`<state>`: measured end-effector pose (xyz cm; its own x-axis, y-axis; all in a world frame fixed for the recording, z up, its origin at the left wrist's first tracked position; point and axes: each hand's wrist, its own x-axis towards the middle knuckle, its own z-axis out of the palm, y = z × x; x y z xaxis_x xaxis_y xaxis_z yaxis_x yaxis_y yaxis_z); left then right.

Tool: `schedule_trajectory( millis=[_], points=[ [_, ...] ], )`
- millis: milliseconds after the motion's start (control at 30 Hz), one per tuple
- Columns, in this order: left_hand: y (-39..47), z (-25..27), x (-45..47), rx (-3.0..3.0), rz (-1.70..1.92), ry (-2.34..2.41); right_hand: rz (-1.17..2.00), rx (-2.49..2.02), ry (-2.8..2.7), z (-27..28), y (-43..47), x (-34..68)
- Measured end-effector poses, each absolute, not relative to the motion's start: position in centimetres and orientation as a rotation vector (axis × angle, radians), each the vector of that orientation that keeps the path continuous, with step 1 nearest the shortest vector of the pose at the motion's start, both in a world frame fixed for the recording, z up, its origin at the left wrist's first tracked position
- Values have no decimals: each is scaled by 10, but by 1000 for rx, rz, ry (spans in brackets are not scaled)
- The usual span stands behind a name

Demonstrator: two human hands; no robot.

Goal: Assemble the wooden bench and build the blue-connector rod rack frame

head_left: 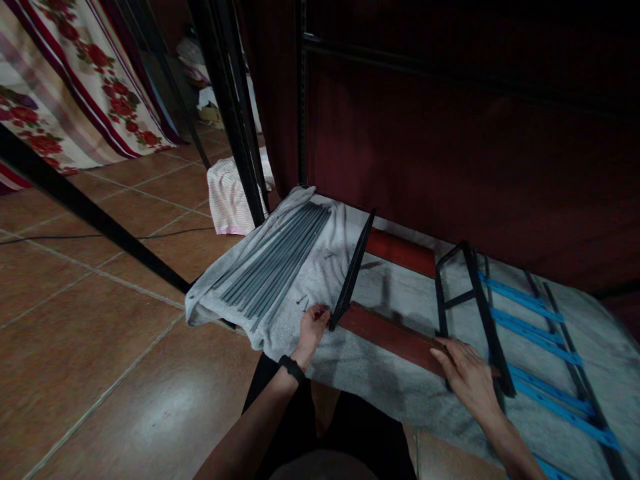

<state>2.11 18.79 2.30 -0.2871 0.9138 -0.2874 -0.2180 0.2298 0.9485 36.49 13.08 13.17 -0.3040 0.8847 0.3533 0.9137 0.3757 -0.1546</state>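
My left hand (314,328), with a dark band on its wrist, is at the near lower corner of a black frame piece (354,270). Its fingers are pinched together, and whatever lies between them is too small to make out. The near red-brown board (390,337) runs from that corner to a second black frame (457,297) with a crossbar. My right hand (467,373) grips this board near its right end, thumb along the top edge. Parallel to it at the back is another red board (403,252). A few small screws (301,300) lie left of my left hand.
Several thin grey rods (280,260) lie side by side on the grey cloth (425,407). Blue slats (537,333) with dark bars are at the right. Black metal posts (230,113) rise at the left, and a dark red curtain (450,147) hangs behind.
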Motion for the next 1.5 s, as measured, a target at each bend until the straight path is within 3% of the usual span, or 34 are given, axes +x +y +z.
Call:
schedule_trajectory(
  millis=[700, 967, 1500],
  points=[
    [191, 24, 27, 771, 1448, 1383, -87, -1542, -2276, 130, 131, 364],
    [194, 19, 22, 970, 1238, 1590, -107, -1528, -2268, 129, 131, 367],
    [194, 18, 18, 880, 1270, 1462, -112, -1543, -2263, 130, 132, 367]
  ],
)
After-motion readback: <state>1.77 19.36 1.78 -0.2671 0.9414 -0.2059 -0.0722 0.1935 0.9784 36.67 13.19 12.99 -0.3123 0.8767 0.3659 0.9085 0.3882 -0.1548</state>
